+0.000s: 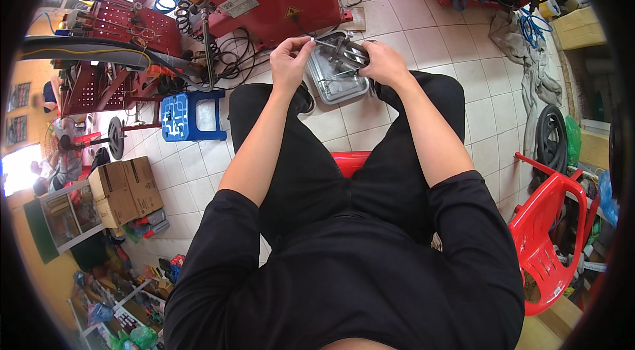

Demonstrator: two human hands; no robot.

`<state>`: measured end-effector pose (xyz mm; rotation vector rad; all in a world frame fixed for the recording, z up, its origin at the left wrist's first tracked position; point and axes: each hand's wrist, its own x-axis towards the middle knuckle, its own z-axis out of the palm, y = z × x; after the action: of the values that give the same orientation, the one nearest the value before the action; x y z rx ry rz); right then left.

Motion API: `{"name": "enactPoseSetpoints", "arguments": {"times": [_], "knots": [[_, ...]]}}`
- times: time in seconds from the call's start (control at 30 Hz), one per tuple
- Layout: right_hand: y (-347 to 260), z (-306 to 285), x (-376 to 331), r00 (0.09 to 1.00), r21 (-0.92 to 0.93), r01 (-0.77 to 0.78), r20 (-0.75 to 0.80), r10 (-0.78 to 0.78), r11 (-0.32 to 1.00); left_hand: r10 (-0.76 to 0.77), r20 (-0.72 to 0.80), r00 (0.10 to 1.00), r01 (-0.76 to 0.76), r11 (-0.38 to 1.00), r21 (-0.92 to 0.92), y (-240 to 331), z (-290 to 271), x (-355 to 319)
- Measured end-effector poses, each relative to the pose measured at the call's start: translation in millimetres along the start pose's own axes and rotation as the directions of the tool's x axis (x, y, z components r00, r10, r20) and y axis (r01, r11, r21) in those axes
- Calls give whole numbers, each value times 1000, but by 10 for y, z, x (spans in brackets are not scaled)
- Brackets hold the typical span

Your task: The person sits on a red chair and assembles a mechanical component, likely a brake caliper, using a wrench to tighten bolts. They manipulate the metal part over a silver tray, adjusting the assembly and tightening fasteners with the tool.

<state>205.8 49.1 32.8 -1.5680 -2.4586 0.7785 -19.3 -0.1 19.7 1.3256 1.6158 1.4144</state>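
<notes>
Seated, the person is holding a dark metal pronged part (345,53) over a clear grey tray (344,93) on the tiled floor (486,79), between the knees. Its long axis is running slantwise, the prongs pointing up and left toward the left hand (290,64), the other end sitting in the right hand (385,64). The right hand's fingers are closing around that end; the left thumb and fingertips are pinching a slim rod (323,42) at its left end, though whether it is joined to the part cannot be told. The part is partly covering the tray. Just beyond, a red machine base (284,2) is blocking the far side, with black cables (238,52) trailing leftward. A blue plastic stool (188,117) is standing left of the knees, and a red plastic chair (549,237) is standing well to the right.
</notes>
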Motion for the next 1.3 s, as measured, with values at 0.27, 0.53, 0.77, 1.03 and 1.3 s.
{"name": "enactPoseSetpoints", "arguments": {"times": [0.27, 0.53, 0.77, 1.03, 1.3], "knots": [[-16, -25, -9, 1000, -14, 13, 10, -13, 1000, 17, -30, 999, -18, 1000, -18, 60, 16, -16], [-9, -32, 6, 999, -2, -12, 35, 13, 1000, -4, 14, 1000, 5, 1000, -10, 51, -4, -13], [-22, -24, -5, 1000, 11, 13, 8, -13, 1000, 35, -52, 998, -36, 999, -20, 58, 15, -11], [-26, -44, -8, 1000, 20, 24, 16, -24, 1000, 3, -25, 1000, -2, 999, 54, 106, 4, -44], [-33, -38, -3, 999, 26, 12, 52, -13, 1000, 48, -55, 997, -40, 990, 139, 165, 3, -55]]}}
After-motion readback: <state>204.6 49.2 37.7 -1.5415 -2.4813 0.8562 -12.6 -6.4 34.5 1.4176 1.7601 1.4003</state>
